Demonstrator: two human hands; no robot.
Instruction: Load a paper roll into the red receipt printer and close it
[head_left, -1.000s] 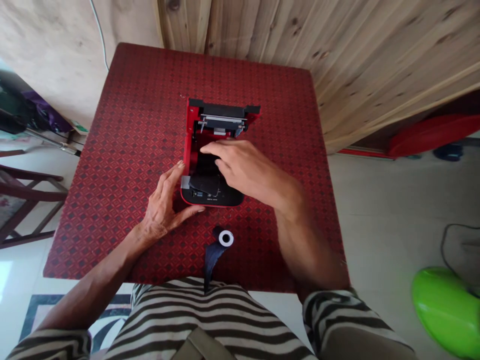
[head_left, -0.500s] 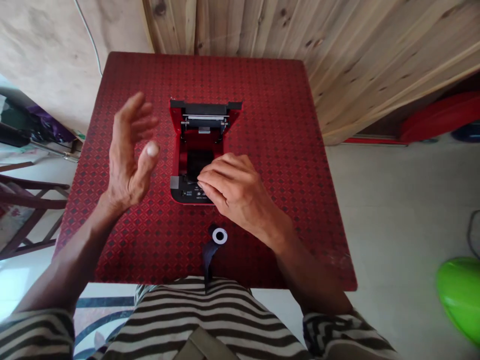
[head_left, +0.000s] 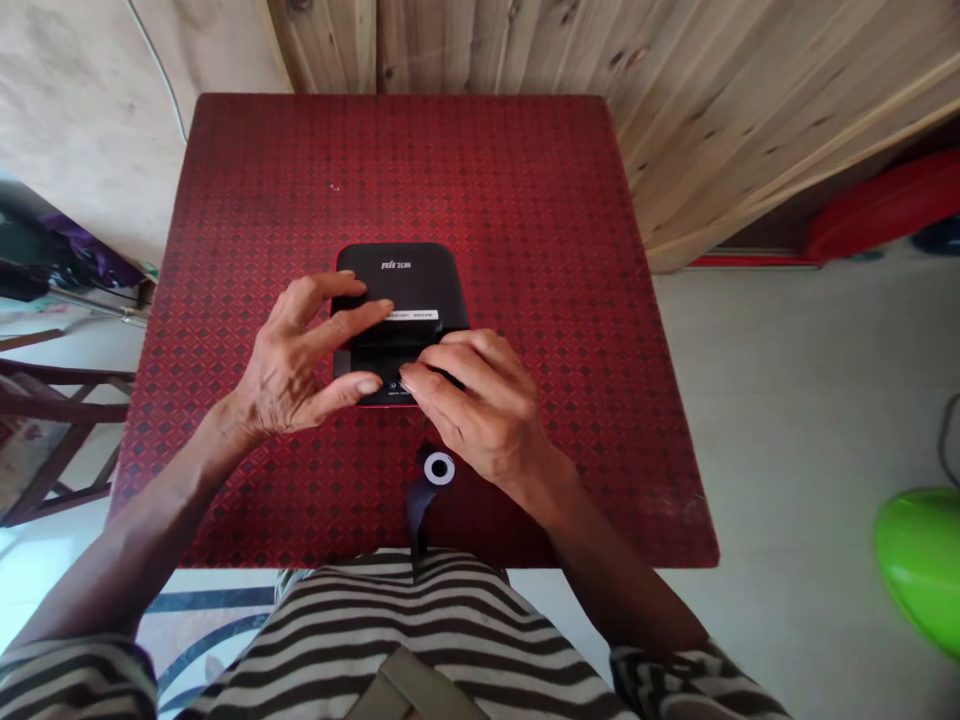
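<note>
A small red and black label printer (head_left: 405, 285) sits on the table with its black lid down. My left hand (head_left: 296, 355) has its fingers spread over the printer's left side: the fingertips rest on the lid and the thumb is by the front panel. At the front right corner of the printer, my right hand (head_left: 484, 400) is closed, its thumb and fingers drawn together over the buttons. Its own fingers hide what it pinches. A dark glossy band (head_left: 386, 357) shows between lid and panel. Nearer my body stands a roll of dark tape with a white core (head_left: 439, 468), its loose tail hanging toward the table edge.
The table (head_left: 540, 230) has a red patterned cover and stands near a wood-plank wall (head_left: 465, 45). A wooden chair (head_left: 67, 390) is at the left. A green rounded object (head_left: 919, 560) and a red one (head_left: 885, 205) lie off to the right.
The printer lid stood up and is now down. My left hand has come from the air at the left onto the printer. My right hand stays near the front panel.
</note>
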